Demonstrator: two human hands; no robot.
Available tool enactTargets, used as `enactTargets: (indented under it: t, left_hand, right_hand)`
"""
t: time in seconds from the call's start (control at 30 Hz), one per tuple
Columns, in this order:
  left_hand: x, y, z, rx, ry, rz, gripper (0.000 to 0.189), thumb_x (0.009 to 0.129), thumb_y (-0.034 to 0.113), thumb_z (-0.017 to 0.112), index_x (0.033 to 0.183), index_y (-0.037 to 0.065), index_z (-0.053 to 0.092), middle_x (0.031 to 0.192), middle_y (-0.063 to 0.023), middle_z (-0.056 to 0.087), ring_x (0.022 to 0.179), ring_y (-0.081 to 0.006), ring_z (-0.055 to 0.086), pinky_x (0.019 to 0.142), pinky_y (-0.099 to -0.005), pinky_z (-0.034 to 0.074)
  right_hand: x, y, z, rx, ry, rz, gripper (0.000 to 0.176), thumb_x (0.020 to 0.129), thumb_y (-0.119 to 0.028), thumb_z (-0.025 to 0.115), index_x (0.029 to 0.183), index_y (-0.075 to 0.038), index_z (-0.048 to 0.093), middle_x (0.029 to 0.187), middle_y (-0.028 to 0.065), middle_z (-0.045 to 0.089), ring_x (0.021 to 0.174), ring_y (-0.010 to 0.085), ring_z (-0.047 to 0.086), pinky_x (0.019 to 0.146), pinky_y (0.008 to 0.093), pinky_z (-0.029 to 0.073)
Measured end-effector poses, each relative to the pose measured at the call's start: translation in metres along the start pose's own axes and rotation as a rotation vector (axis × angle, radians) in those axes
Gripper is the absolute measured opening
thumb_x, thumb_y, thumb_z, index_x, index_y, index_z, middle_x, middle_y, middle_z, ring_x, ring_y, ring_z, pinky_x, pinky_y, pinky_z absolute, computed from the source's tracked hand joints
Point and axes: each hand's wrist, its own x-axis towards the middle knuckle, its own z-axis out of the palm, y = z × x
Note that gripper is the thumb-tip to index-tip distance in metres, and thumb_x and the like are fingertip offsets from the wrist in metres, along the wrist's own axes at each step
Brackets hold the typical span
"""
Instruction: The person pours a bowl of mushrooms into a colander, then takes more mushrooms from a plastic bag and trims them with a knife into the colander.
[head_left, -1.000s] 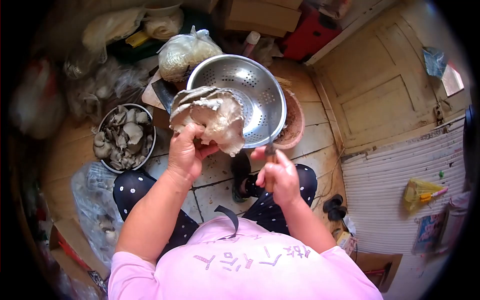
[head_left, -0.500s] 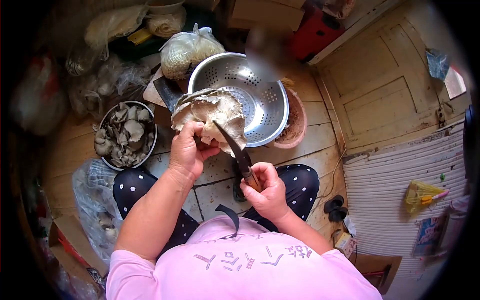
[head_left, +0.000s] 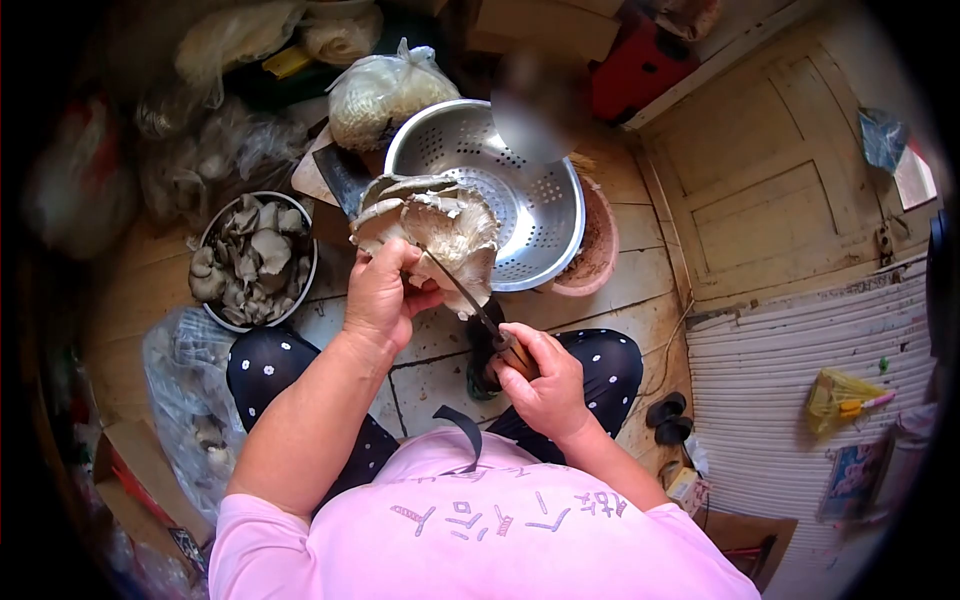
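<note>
My left hand [head_left: 385, 290] grips a large cluster of oyster mushrooms [head_left: 445, 225] by its base, fingers closed around the stem end. In my right hand [head_left: 545, 375] is a knife [head_left: 512, 350], held by its wooden handle. The dark, narrow blade slants up and left, its tip against the mushroom base close to my left thumb. Behind the cluster stands a perforated metal colander [head_left: 555, 215], partly covered by the mushrooms. My left fingertips are partly hidden beneath the cluster.
A white-rimmed bucket [head_left: 314, 262] of oyster mushrooms stands at left. Beyond the colander are a tied plastic bag [head_left: 390, 95] and a pink basin [head_left: 600, 240]. A clear plastic bag [head_left: 185, 390] lies beside my left knee. A wooden door [head_left: 770, 180] bounds the right side.
The knife has rotated, its blade now appearing thinner and edge-on, with the tip nearer my left thumb. My right hand has turned and shifted slightly right. The cluster remains in my left hand.
</note>
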Motion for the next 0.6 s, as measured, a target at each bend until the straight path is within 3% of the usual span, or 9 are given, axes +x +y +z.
enactTargets:
  t: [0.23, 0.6]
  left_hand:
    - [0.006, -0.004, -0.006, 0.008, -0.025, 0.025, 0.022, 0.076, 0.013, 0.057, 0.097, 0.01, 0.059, 0.077, -0.0031, 0.061, 0.063, -0.0132, 0.061, 0.052, -0.0317, 0.058]
    - [0.007, -0.02, -0.001, -0.028, 0.036, -0.04, 0.029, 0.076, 0.012, 0.056, 0.105, 0.011, 0.054, 0.079, -0.0046, 0.06, 0.063, -0.017, 0.062, 0.053, -0.0351, 0.059]
  right_hand:
    - [-0.002, -0.003, -0.001, -0.094, 0.006, -0.031, 0.043, 0.078, -0.008, 0.066, 0.12, -0.009, 0.059, 0.086, 0.0134, 0.059, 0.075, 0.0327, 0.06, 0.068, 0.0392, 0.05]
    - [0.012, -0.012, 0.006, -0.195, -0.003, -0.009, 0.043, 0.078, -0.008, 0.063, 0.121, -0.009, 0.057, 0.089, 0.0151, 0.06, 0.08, 0.0351, 0.062, 0.071, 0.0405, 0.052]
